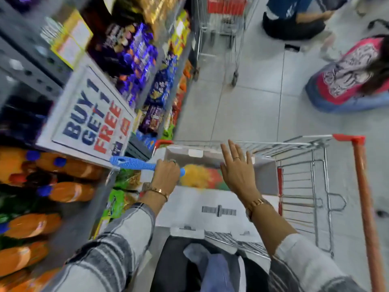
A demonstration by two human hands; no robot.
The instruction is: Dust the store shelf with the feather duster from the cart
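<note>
Gripping ribbed blue plastic duster handle (134,164), left hand (166,174) closed, right hand (239,171) open flat, fluffy feathers (200,175) over wire cart (305,175).

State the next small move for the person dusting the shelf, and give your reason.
Probably lift the feather duster clear of the cardboard box toward the shelf. The left hand grips its blue handle while the head sits in the box; the right hand hovers open.

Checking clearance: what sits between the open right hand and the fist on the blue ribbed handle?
Head view: only the yellow-orange duster feathers in the box.
</note>
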